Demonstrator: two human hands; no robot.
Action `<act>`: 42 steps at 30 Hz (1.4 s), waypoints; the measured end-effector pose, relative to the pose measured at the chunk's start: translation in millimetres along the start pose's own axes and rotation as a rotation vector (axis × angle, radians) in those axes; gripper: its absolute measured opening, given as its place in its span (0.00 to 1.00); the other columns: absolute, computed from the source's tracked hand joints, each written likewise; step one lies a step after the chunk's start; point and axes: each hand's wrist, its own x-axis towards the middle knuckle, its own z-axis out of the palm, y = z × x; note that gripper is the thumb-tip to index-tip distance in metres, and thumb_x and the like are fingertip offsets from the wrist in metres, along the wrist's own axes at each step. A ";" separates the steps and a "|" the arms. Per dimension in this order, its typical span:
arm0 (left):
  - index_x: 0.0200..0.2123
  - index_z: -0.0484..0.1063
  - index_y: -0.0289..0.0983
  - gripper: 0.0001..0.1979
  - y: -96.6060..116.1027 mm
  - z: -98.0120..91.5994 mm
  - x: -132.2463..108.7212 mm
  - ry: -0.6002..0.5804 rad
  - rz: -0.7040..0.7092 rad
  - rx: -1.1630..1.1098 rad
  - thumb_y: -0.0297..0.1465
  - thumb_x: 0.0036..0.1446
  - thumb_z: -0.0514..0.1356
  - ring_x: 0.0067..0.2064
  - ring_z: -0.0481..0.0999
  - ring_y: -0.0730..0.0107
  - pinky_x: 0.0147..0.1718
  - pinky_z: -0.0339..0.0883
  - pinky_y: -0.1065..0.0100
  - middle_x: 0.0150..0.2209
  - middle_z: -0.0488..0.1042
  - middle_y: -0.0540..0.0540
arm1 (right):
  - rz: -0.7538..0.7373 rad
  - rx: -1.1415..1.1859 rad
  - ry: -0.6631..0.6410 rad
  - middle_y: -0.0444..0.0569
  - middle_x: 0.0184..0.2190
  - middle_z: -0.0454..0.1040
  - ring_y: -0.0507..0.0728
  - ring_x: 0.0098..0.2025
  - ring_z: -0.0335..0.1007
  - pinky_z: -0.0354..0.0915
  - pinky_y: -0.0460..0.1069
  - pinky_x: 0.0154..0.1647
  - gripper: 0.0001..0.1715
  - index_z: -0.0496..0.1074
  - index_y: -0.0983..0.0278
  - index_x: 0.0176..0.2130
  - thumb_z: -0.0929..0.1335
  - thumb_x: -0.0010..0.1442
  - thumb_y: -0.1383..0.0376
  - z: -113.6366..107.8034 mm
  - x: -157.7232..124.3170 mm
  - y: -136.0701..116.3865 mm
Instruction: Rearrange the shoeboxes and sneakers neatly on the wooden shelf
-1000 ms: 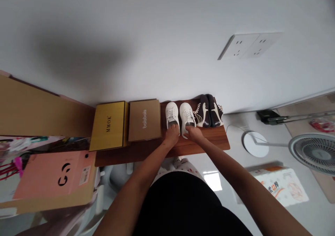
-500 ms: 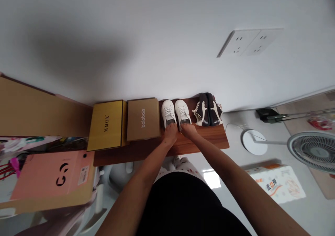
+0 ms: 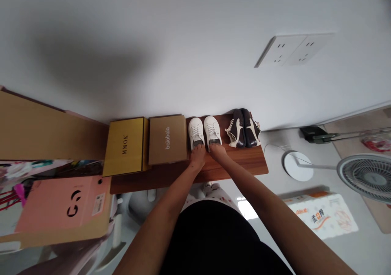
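Head view: what do the hands have?

— Left hand [image 3: 198, 157] lies over the heel of the left white sneaker [image 3: 196, 133], fingers bent and pointing toward the wall. Right hand [image 3: 217, 152] sits the same way on the right white sneaker [image 3: 212, 130]. Neither hand is spread wide. How firmly they grip, I cannot tell.

Where do the shoes stand?

— Upright, side by side with a narrow gap, toes near the back edge of the wooden shelf [image 3: 241, 164] and heels facing its front edge. A kraft box [image 3: 167, 140] lies just beside the left shoe, and a yellow box [image 3: 124, 147] lies beyond it. A dark sneaker pair [image 3: 243, 129] stands to the right.

Anything worth noting about the handling?

— It looks sound. Contact is at the heels, clear of the laces, and the two hands sit nearly level, so the heels line up. Bare shelf remains in front of them, with room for the wrists.
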 end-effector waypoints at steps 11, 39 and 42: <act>0.53 0.69 0.38 0.15 56.9 7.1 -8.6 0.096 0.357 -0.287 0.28 0.63 0.58 0.57 0.69 0.52 0.59 0.63 0.54 0.51 0.71 0.36 | 0.155 0.407 0.596 0.59 0.53 0.72 0.66 0.56 0.66 0.61 0.61 0.61 0.23 0.71 0.62 0.54 0.59 0.68 0.56 14.3 -65.6 99.4; 0.52 0.73 0.30 0.15 181.4 17.4 47.7 -0.187 0.257 0.177 0.25 0.66 0.52 0.50 0.79 0.54 0.51 0.70 0.57 0.40 0.80 0.32 | 0.212 -0.054 0.386 0.60 0.40 0.79 0.63 0.44 0.70 0.58 0.53 0.46 0.10 0.73 0.64 0.41 0.70 0.61 0.61 12.0 -53.4 212.6; 0.50 0.75 0.28 0.17 185.9 18.9 50.2 -0.163 0.265 0.195 0.22 0.65 0.50 0.49 0.80 0.54 0.51 0.71 0.57 0.38 0.80 0.32 | 0.206 -0.092 0.352 0.61 0.41 0.79 0.63 0.44 0.69 0.57 0.53 0.46 0.10 0.73 0.66 0.43 0.68 0.62 0.64 9.8 -46.6 208.0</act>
